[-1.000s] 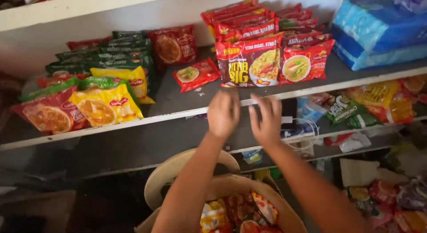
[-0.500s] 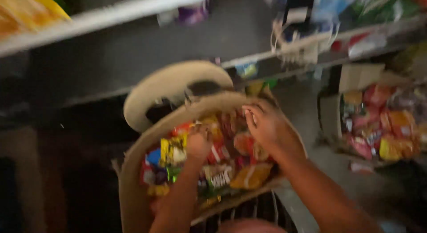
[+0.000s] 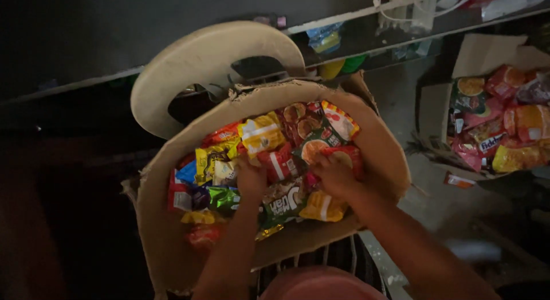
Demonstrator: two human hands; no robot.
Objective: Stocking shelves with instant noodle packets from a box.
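- Snack packets (image 3: 269, 162) sit heaped in the torn cardboard box (image 3: 378, 145) below you.
- Your left hand (image 3: 250, 178) and right hand (image 3: 333, 175) both dig in; can't tell what either grips.
- Yank carelessly and that ripped wall could give, spilling packets onto the floor (image 3: 435, 202).

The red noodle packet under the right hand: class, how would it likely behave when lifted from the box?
The red noodle packet looks glossy, so probably slippery. Its crinkled wrapper suggests it is light and would flex. The right hand rests on it.
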